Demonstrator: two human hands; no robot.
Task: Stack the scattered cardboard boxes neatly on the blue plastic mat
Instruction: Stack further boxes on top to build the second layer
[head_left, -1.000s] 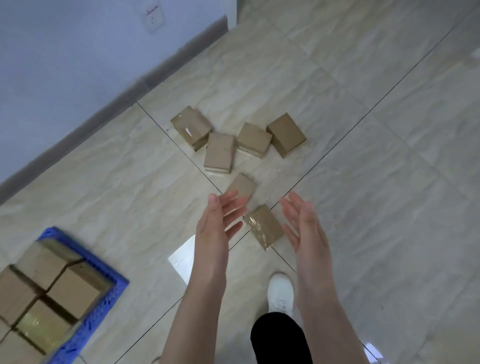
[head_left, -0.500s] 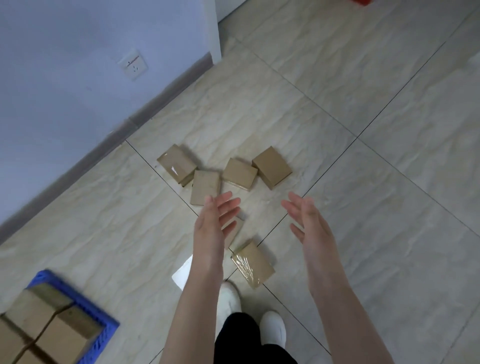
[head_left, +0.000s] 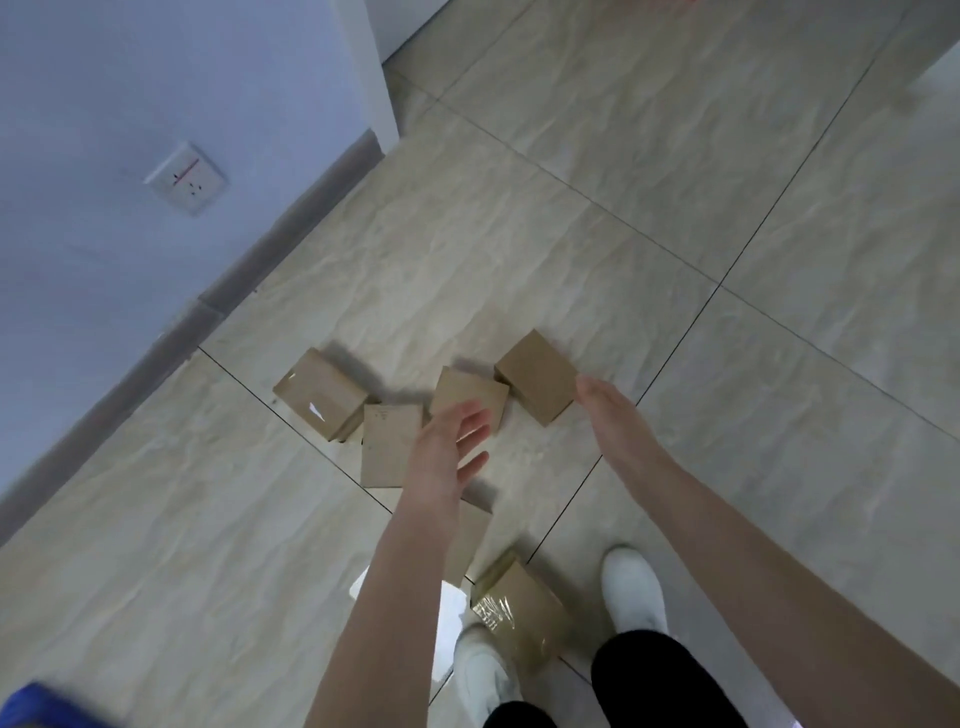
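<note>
Both bare arms are reaching forward over the beige tiled floor. The left hand is hovering with fingers straight and spread, gripping nothing, beside a flat brown cardboard box whose long axis is running near to far. The right hand is stretching out, fingers straight and together, holding nothing, its tips just at the far-right brown cardboard box (contact is too blurred to tell), which is lying turned diagonally. A tape-sealed brown box is sitting far left; a shiny-taped brown box is lying near, between the white shoes. A blurred corner of the blue plastic mat is showing near left, well apart.
</note>
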